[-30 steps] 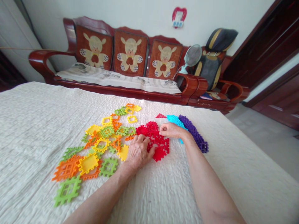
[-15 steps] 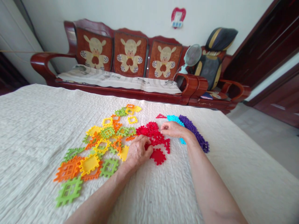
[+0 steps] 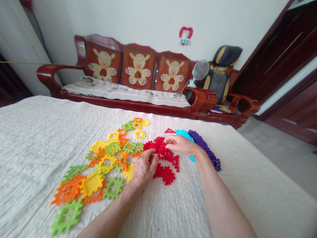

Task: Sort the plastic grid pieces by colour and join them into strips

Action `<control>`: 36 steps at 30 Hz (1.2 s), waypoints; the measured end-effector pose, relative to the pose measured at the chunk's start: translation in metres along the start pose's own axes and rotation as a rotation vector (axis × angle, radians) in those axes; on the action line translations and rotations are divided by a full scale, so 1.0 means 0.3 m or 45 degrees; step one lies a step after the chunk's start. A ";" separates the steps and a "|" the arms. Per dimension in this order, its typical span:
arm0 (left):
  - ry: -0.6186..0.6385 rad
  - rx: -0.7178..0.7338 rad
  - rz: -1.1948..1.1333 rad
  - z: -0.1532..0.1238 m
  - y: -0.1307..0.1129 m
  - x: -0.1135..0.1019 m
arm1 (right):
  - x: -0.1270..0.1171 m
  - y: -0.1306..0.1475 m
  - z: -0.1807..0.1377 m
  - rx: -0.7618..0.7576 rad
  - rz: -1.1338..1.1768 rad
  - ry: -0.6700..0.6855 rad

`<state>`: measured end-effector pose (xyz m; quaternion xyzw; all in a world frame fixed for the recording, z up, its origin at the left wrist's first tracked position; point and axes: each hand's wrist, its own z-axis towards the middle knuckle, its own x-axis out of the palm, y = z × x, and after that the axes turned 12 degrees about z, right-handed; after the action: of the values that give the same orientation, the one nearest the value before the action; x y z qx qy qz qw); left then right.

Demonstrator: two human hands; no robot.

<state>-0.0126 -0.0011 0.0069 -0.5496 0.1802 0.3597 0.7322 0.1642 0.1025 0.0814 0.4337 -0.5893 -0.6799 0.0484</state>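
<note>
A cluster of red toothed plastic tiles (image 3: 166, 158) lies on a cream quilted cover (image 3: 37, 138). My left hand (image 3: 143, 168) is curled over the cluster's left side, fingertips pinching a red tile. From the right, my right hand (image 3: 179, 144) reaches in with fingers closed on the top of the red pieces. Behind my right wrist lie a cyan row of tiles (image 3: 184, 134) and a purple row (image 3: 204, 145). A small red triangle (image 3: 169, 131) sits apart, farther back.
Several yellow, orange and green tiles (image 3: 99, 165) spread to the left of my hands. A dark red wooden sofa (image 3: 138, 82) with animal cushions stands beyond the cover. A small fan (image 3: 200, 70) and a bag (image 3: 223, 66) sit at its right end.
The camera has tilted down a little. My left hand has turned and lifted its fingertips onto the red tiles; my right hand has shifted slightly left over them.
</note>
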 end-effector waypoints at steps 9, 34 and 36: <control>-0.027 0.103 0.111 -0.005 0.017 0.014 | -0.035 -0.074 0.022 0.263 -0.848 -0.595; 0.031 0.275 0.192 -0.013 0.000 0.013 | 0.027 -0.141 0.069 0.074 -0.521 -0.363; 0.038 0.266 0.195 -0.013 0.002 0.015 | 0.026 -0.144 0.063 -0.036 -0.528 -0.290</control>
<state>-0.0095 -0.0033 0.0023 -0.4603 0.2692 0.3856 0.7530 0.1663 0.1255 0.0393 0.4652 -0.4798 -0.7280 -0.1530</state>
